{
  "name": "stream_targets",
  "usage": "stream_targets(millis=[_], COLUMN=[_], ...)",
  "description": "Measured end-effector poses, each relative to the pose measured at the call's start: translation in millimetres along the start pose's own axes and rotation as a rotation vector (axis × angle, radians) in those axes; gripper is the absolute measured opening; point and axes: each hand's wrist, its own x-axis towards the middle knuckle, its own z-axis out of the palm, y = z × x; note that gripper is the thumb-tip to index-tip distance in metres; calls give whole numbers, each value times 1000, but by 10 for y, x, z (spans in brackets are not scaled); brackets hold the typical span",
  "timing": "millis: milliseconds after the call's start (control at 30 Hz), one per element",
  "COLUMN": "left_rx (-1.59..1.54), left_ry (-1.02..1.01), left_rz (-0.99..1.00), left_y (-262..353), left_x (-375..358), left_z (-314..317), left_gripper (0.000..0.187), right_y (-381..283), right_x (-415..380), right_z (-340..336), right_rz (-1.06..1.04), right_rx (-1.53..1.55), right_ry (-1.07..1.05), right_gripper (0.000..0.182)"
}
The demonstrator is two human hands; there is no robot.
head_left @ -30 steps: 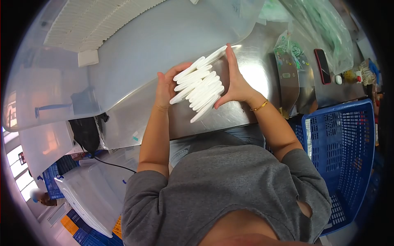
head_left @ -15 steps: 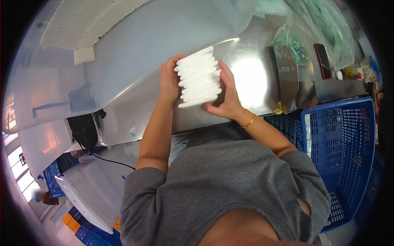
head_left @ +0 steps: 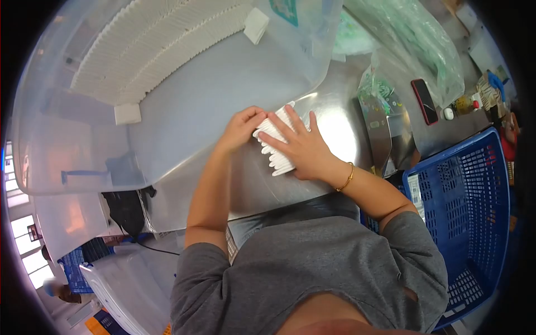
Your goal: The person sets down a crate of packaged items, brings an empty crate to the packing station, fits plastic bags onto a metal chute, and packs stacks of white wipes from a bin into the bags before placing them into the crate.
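Note:
A stack of thin white folded pads [head_left: 277,161] is on the shiny metal table in front of me, its layered edges facing me. My left hand [head_left: 244,128] is at the stack's upper left corner, fingers curled and pressed together against the pads. Over the top lies my right hand [head_left: 306,149], its fingers spread across the pads and its palm at their right side. It partly hides the stack. Just beyond is a large clear plastic bin [head_left: 223,89] with long rows of similar white pads [head_left: 162,44] packed along its far side.
Single white pieces [head_left: 256,25] stand at the row ends. On the right of the metal table [head_left: 257,192] are a phone [head_left: 424,101], clear plastic bags [head_left: 416,50] and a small white case [head_left: 448,114]. A blue basket [head_left: 446,195] stands at my right; a black bag [head_left: 127,213] hangs left.
The stack was held up between both hands; now it is lower, at the table. My right hand has moved from its side to spread over its top. The view has shifted, showing more of the bin.

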Motion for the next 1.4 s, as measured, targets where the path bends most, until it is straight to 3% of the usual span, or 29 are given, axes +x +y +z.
stream_targets(millis=[67,200,267,367,400,467,567,733,833,867,967,1100,1267,1333,1367,1400], left_rx=[165,619,738,831,1150,1449,1530,1454,1347,1342,1574,1356,1464,801,804,581], left_ry=[-168,419,520,434,279,88,-62,-71,55,64,-125,-234,-110,78,76,189], left_rz=[-161,146,426,494,752,1003,-33,185,-46,-36,-296,-67,-206,-174,-179,-15], left_y=[261,340,93,140,149,284,778,316,376,441,694,487,455,452,399,298], left_x=[207,1274,1894,2525,2721,2687,2047,1778,1734,1706,1622,1828,1260,978,803,624], left_z=[-213,-331,-439,-493,-576,-544,-323,-807,-636,-579,-430,-793,-845,-755,-606,-364], left_gripper=[22,27,39,50,41,39,59,64,70,70,76,81,73,58,58,49], right_y=[28,45,53,73,78,92,102,68,75,72,76,77,112,115,117,118], right_x=[45,82,95,107,87,69,96,28,37,34,32,19,43,36,27,26], right_z=[9,43,33,60,71,76,60,65,59,58,67,114,119,132,136,135], right_rz=[-1,-15,-13,-22,-25,-21,-27,-40,-50,-51,-49,-58,-71,-72,-72,-70], right_rx=[-1,18,31,42,43,68,93,63,70,68,64,112,111,107,113,111], right_ry=[19,26,20,34,44,26,36,25,50,51,56,95,111,129,129,129], right_gripper=[108,106,105,104,104,104,103,102,101,101,101,99,100,101,101,101])
